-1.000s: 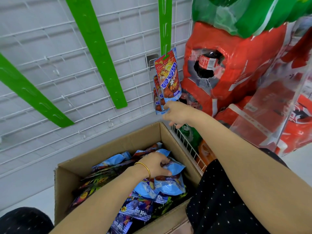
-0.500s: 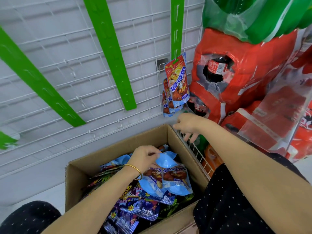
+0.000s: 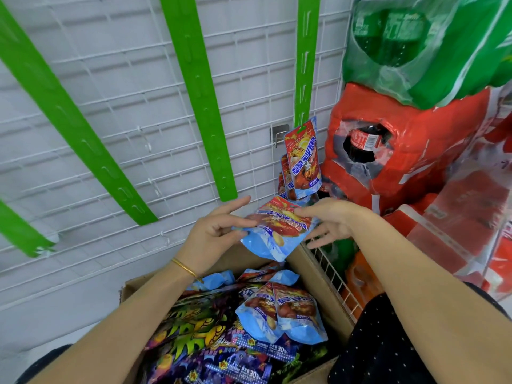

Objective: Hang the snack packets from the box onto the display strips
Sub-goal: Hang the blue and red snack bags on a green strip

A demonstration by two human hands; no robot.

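Observation:
My left hand (image 3: 214,235) and my right hand (image 3: 332,221) both pinch a red-and-blue snack packet (image 3: 274,231), held flat above the far edge of the cardboard box (image 3: 313,267). The box holds several more blue packets (image 3: 288,311) and purple-green ones (image 3: 199,336). Up to three packets of the same kind (image 3: 303,162) hang at the bottom of the rightmost green display strip (image 3: 306,56). The middle green strip (image 3: 199,95) and a left green strip (image 3: 69,115) carry nothing.
A white wire grid wall (image 3: 138,134) backs the strips. At right stand shrink-wrapped red cola packs (image 3: 415,151) with a green soda pack (image 3: 432,42) on top. A white wire basket (image 3: 335,275) with bottles sits beside the box.
My left hand has lifted a blue-and-red packet out of the box up toward the strips. My right hand has come back from the hanging packets and taken hold of its top edge.

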